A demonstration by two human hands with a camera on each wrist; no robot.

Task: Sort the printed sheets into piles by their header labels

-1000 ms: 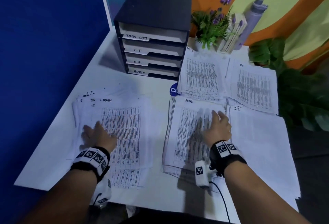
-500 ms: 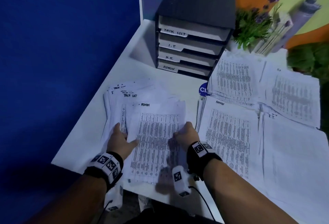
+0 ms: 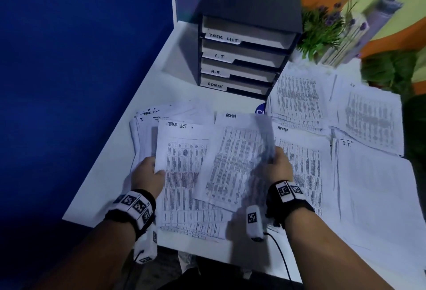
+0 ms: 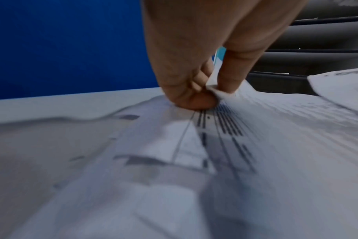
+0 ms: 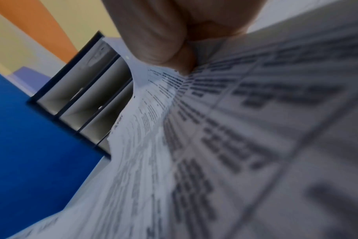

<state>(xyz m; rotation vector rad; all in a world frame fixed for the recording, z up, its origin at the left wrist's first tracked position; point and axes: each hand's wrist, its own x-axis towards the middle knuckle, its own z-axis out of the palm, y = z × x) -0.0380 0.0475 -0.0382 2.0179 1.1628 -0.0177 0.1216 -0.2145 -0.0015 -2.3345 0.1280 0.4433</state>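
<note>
- Right hand (image 3: 279,167) pinching the right edge of an ADMIN-headed sheet (image 3: 232,158), thumb on top, sheet lifted and tilted above the unsorted stack (image 3: 184,197).
- In the right wrist view, thumb and fingers (image 5: 153,40) clamped on the curled paper edge, print blurred.
- Left hand (image 3: 148,174) gripping the left edge of the top TASK LIST sheet (image 3: 179,151) on that same stack; in the left wrist view, fingertips (image 4: 194,100) bunching the paper into a small fold.
- Unsorted stack lying on the white counter (image 3: 110,186), near its left front, headers fanned out at the far end.
- To the right, ADMIN pile (image 3: 304,170) flat on the counter, I.T pile (image 3: 373,193) beside it.
- Two more piles behind: one just beside the organiser (image 3: 297,103), header unreadable, another further right (image 3: 368,117).
- Black drawer organiser (image 3: 249,43) at the back, trays labelled TASK LIST, I.T, H.R., ADMIN.
- Potted purple flowers (image 3: 327,27) to its right.
</note>
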